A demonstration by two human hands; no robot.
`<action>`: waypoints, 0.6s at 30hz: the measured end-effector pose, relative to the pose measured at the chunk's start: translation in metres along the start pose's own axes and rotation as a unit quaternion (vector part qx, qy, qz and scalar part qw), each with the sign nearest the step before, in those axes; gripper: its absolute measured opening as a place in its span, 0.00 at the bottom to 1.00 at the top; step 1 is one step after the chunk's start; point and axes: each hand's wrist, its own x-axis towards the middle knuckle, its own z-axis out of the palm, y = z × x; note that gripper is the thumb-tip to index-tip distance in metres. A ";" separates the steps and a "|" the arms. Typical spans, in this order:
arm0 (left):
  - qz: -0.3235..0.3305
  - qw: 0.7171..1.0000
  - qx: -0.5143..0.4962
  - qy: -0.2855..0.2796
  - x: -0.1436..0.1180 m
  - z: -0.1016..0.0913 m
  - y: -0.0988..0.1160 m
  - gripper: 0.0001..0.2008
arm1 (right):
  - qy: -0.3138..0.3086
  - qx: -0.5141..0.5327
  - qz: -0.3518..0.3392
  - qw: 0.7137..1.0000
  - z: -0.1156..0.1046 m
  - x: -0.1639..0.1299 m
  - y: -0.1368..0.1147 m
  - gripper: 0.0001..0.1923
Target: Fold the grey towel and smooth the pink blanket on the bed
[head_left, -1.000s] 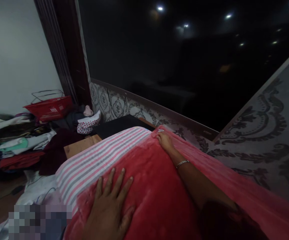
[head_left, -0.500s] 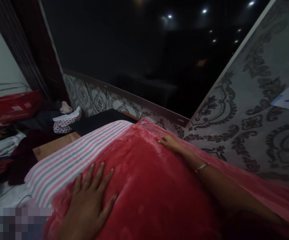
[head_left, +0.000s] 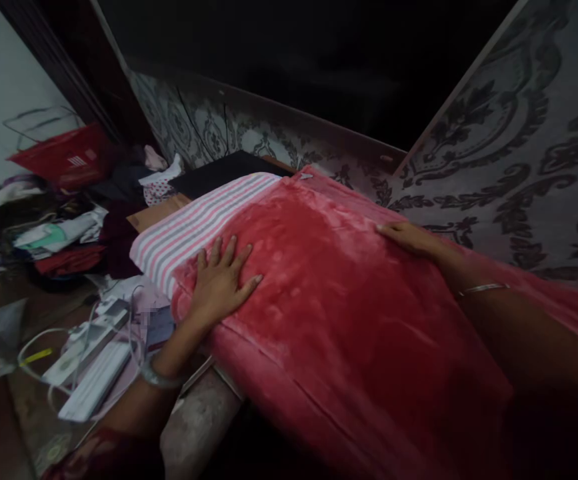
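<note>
A thick red plush blanket (head_left: 313,287) is spread over a raised surface, a small pale tag at its far corner. Flat on its left part rests my left hand (head_left: 223,279), fingers spread. My right hand (head_left: 409,239) lies along the blanket's right edge with a digit stretched out on the plush; its other fingers are partly hidden. Beyond the left hand, a folded cloth with pink, grey and white stripes (head_left: 209,220) shows from under the blanket.
Patterned wallpaper (head_left: 499,193) and a large dark screen (head_left: 319,73) stand behind the blanket. At the left are a power strip (head_left: 86,347) with white cables, piled clothes (head_left: 63,230) and a red bag (head_left: 69,157). A black flat object (head_left: 233,170) lies past the striped cloth.
The view has shifted, showing more of the blanket's near side and the floor at left. My right hand has slid nearer along the blanket's edge; my left hand stays spread on the plush.
</note>
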 end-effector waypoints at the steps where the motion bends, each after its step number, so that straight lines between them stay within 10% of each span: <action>1: -0.003 1.000 0.001 -0.003 0.000 0.000 0.001 0.35 | -0.005 -0.001 0.005 1.000 0.000 -0.010 0.009 0.22; 8: -0.013 1.000 -0.003 -0.025 0.000 -0.003 0.004 0.36 | 0.120 -0.070 0.056 0.989 0.013 -0.033 0.022 0.16; 18: -0.048 0.998 -0.027 -0.012 0.007 -0.024 -0.012 0.27 | 0.035 0.030 0.097 0.994 -0.024 -0.103 0.039 0.24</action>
